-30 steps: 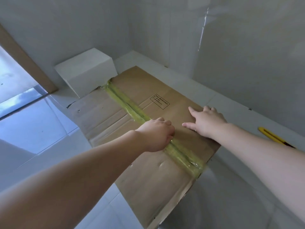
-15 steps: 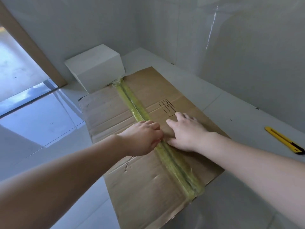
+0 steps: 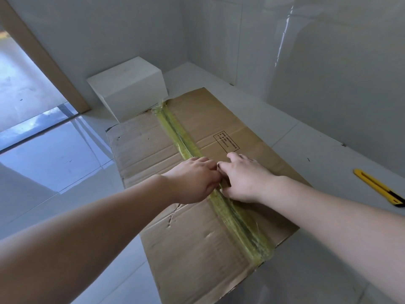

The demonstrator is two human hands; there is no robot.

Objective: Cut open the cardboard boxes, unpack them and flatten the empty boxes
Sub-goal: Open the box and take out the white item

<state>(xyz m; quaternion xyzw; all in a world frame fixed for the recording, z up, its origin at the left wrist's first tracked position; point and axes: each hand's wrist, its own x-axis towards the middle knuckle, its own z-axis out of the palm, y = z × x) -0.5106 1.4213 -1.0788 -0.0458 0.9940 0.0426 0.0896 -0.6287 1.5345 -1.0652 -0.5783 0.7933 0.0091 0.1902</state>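
On the white tiled floor [image 3: 285, 128], in the corner of two pale walls, lies a brown cardboard box [image 3: 197, 249], flattened, and it reaches from the near edge of the view to the far corner. A strip of yellowish tape [image 3: 238, 220] runs along its middle seam from far to near. A small printed label [image 3: 226, 141] is on the right panel, far from the hands. Just beyond the far left end of the cardboard stands a closed white box [image 3: 129, 86], and its near corner is touching or almost touching the cardboard. On the right, well apart from the cardboard, a yellow utility knife [image 3: 379, 187] lies on the floor. At the far left a brown door frame [image 3: 43, 60] meets a glossy floor area.

Both hands meet over the tape near the middle of the cardboard. The left hand [image 3: 192, 181] has its fingers curled down at the seam; I cannot tell if its grip holds the tape. The right hand [image 3: 245, 178] lies with fingers spread and mostly straight, pressing the right panel beside the tape, its grip clamped on nothing.
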